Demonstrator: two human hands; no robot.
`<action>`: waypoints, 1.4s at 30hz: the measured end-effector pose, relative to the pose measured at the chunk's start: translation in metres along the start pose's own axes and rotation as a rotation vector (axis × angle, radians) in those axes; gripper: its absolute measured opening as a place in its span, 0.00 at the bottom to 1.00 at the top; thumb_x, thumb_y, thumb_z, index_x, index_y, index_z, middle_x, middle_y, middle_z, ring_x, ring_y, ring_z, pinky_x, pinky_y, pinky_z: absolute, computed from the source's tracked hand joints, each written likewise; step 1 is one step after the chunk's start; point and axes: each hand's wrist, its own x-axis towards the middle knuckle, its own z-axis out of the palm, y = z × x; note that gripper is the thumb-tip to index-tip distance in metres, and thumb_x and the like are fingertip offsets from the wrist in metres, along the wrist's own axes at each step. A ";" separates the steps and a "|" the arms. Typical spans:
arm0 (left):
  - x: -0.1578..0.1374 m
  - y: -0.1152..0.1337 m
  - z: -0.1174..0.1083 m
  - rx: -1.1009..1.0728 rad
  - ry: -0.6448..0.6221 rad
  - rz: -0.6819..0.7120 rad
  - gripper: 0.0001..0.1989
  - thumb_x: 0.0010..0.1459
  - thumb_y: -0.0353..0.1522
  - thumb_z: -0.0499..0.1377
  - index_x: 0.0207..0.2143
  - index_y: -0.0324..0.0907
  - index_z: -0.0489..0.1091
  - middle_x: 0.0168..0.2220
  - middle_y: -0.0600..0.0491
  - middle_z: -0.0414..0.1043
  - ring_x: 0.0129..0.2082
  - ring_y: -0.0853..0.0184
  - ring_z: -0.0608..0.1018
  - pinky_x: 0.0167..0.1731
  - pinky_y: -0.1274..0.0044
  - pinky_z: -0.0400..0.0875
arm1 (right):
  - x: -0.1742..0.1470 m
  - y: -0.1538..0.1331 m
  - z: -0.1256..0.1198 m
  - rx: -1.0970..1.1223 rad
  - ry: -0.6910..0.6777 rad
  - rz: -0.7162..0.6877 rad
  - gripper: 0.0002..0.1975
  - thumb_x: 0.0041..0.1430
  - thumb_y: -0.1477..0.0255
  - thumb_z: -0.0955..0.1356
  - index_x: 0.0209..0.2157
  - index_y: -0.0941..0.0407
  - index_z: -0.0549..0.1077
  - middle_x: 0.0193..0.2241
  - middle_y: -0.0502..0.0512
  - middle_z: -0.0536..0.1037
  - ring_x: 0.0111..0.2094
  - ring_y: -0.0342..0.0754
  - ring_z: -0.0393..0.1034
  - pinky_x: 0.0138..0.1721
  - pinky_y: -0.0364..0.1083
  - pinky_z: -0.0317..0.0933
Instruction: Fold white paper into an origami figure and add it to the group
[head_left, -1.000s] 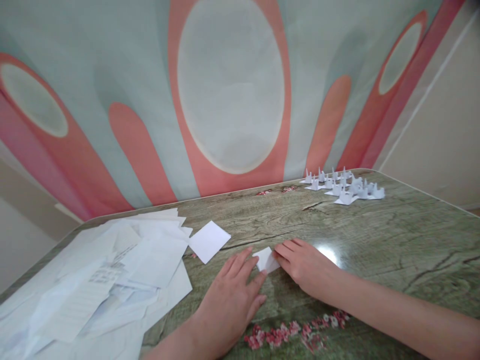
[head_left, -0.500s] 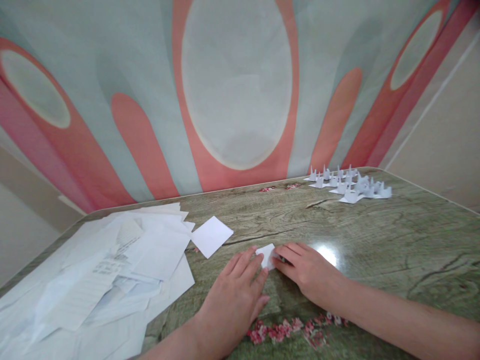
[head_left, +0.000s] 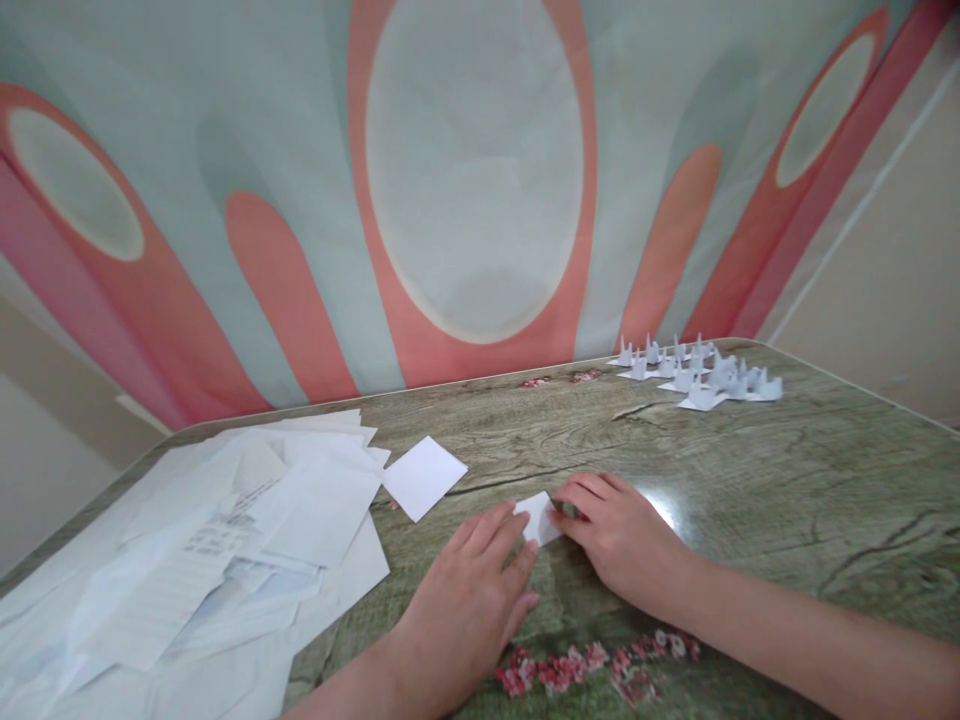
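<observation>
A small folded piece of white paper lies on the wood-patterned table between my two hands. My left hand rests with its fingers stretched out, their tips touching the paper's left side and the thumb apart from it. At the right edge, my right hand pinches the paper between thumb and fingers, which partly cover that edge. Just beyond my left hand is a flat square of white paper.
A wide, loose heap of white sheets, some printed, covers the left of the table. Several folded white paper cranes stand at the back right. Behind the table hangs a red and grey-green patterned backdrop.
My right hand's fingers have lifted and curled slightly at the paper's right edge, uncovering a little more of it. My left hand stays nearly in place.
</observation>
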 end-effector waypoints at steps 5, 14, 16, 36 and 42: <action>0.001 -0.002 0.004 0.005 -0.018 0.058 0.18 0.61 0.35 0.48 0.52 0.39 0.62 0.56 0.49 0.60 0.57 0.60 0.59 0.56 0.66 0.55 | 0.002 0.007 0.000 -0.002 0.004 0.020 0.07 0.55 0.78 0.66 0.36 0.57 0.74 0.36 0.57 0.73 0.41 0.51 0.62 0.38 0.49 0.57; 0.001 0.005 0.010 -0.108 0.006 0.004 0.19 0.61 0.35 0.49 0.54 0.40 0.59 0.55 0.50 0.61 0.54 0.61 0.63 0.55 0.68 0.57 | -0.004 0.002 -0.003 0.185 0.128 0.048 0.13 0.54 0.80 0.63 0.41 0.57 0.72 0.39 0.56 0.74 0.40 0.49 0.64 0.42 0.50 0.57; 0.003 0.006 0.009 -0.152 0.004 -0.030 0.19 0.60 0.35 0.50 0.54 0.41 0.59 0.54 0.50 0.62 0.53 0.61 0.63 0.54 0.68 0.58 | -0.004 -0.001 -0.004 0.212 0.120 0.052 0.13 0.54 0.77 0.63 0.42 0.56 0.71 0.40 0.56 0.74 0.40 0.50 0.64 0.43 0.51 0.57; 0.025 -0.009 -0.002 -0.197 0.051 -0.043 0.09 0.58 0.30 0.52 0.38 0.40 0.72 0.39 0.49 0.74 0.42 0.60 0.72 0.45 0.66 0.64 | -0.004 0.009 0.000 0.232 0.113 0.029 0.10 0.56 0.78 0.63 0.38 0.55 0.73 0.36 0.54 0.75 0.37 0.47 0.66 0.39 0.48 0.58; 0.028 -0.022 0.018 -0.308 0.220 0.008 0.10 0.59 0.30 0.52 0.39 0.41 0.72 0.39 0.52 0.75 0.42 0.64 0.73 0.47 0.71 0.64 | -0.006 0.014 0.000 0.193 0.103 0.042 0.09 0.57 0.78 0.63 0.36 0.55 0.73 0.34 0.53 0.75 0.35 0.47 0.66 0.39 0.48 0.57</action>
